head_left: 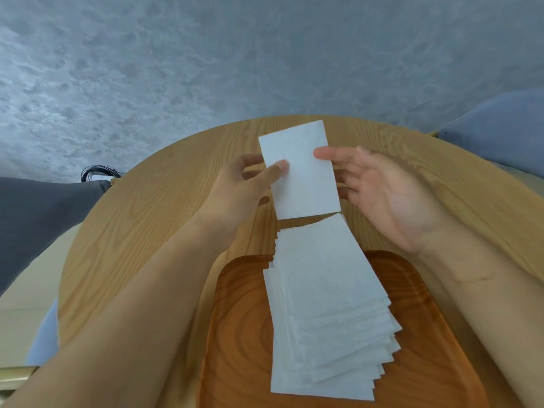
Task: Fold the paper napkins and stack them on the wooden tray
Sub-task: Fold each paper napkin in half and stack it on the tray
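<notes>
Above table (147, 216), left grip (235, 187) pinching napkin (303, 178), right grip (382, 195) released, fingers (346, 184) partly hidden behind it, tray (235, 334) cropped.

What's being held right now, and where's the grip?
A folded napkin, pinched at its left edge by the left hand, thumb on top. The right hand is open, thumb touching the right edge.

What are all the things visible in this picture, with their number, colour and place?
table: one, light wood, round, under everything.
wooden tray: one, orange-brown, on the table's near side.
napkin stack: one fanned pile, white, on the tray.
folded napkin: one, white, held above the table.
grey seat: one, left.
blue seat: one, right.
cables: one bundle, black, far left.
left hand: pinches the napkin's left edge.
right hand: open, thumb touching its right edge.
</notes>
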Demonstrator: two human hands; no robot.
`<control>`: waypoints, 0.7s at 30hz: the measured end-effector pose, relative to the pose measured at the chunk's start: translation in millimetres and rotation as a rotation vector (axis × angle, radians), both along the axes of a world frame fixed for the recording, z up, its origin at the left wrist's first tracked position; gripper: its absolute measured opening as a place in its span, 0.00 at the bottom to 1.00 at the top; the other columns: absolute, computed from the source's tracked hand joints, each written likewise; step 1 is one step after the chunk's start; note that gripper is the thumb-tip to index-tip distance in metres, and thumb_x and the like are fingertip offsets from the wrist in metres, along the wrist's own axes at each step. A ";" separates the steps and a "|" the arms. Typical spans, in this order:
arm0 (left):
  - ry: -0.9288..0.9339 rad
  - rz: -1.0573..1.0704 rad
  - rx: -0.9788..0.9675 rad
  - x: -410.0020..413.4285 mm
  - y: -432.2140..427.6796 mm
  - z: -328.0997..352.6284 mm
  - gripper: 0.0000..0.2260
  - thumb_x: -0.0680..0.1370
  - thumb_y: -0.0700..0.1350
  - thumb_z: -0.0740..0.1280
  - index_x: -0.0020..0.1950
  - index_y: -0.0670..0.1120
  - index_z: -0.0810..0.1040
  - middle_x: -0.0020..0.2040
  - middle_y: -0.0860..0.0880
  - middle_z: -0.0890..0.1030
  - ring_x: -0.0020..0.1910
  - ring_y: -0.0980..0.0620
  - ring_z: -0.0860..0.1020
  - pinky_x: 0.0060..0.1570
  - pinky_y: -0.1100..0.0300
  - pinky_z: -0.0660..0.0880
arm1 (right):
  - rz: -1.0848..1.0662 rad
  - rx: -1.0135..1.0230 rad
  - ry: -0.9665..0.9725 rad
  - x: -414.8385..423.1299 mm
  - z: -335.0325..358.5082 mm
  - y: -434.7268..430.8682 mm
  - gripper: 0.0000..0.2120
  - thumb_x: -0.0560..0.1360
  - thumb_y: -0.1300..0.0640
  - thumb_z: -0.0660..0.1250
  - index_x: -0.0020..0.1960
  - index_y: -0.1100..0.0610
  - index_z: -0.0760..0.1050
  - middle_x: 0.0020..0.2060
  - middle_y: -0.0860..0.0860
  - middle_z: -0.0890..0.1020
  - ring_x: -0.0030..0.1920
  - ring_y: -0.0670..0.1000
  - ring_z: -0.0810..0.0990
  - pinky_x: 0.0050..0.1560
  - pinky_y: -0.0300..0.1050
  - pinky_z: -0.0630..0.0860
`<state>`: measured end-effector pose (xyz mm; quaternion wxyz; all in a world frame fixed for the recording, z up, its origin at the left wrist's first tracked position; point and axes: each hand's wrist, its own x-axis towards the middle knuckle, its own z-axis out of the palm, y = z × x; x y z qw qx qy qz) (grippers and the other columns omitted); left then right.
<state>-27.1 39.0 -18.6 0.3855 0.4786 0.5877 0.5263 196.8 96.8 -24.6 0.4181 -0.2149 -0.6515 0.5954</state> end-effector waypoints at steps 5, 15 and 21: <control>-0.017 -0.065 0.197 0.4 -3.6 3.0 0.07 0.83 0.42 0.69 0.58 0.43 0.85 0.53 0.50 0.89 0.53 0.51 0.87 0.52 0.58 0.84 | 0.006 0.034 0.024 -0.3 -0.7 -0.3 0.22 0.85 0.50 0.53 0.69 0.59 0.78 0.67 0.54 0.83 0.67 0.55 0.80 0.63 0.50 0.77; -0.112 -0.263 0.167 -0.2 -13.4 12.7 0.13 0.82 0.43 0.70 0.67 0.48 0.79 0.53 0.43 0.89 0.52 0.43 0.87 0.47 0.54 0.84 | -0.131 0.078 0.117 7.0 15.5 -8.6 0.13 0.80 0.57 0.64 0.56 0.54 0.86 0.44 0.50 0.84 0.40 0.49 0.76 0.39 0.44 0.67; 0.015 -0.373 0.013 3.7 -18.0 11.4 0.16 0.79 0.43 0.74 0.66 0.49 0.80 0.47 0.37 0.87 0.43 0.33 0.82 0.42 0.50 0.78 | -0.181 0.098 -0.146 7.5 10.1 -13.6 0.11 0.78 0.64 0.69 0.53 0.50 0.86 0.38 0.48 0.85 0.38 0.46 0.81 0.35 0.36 0.75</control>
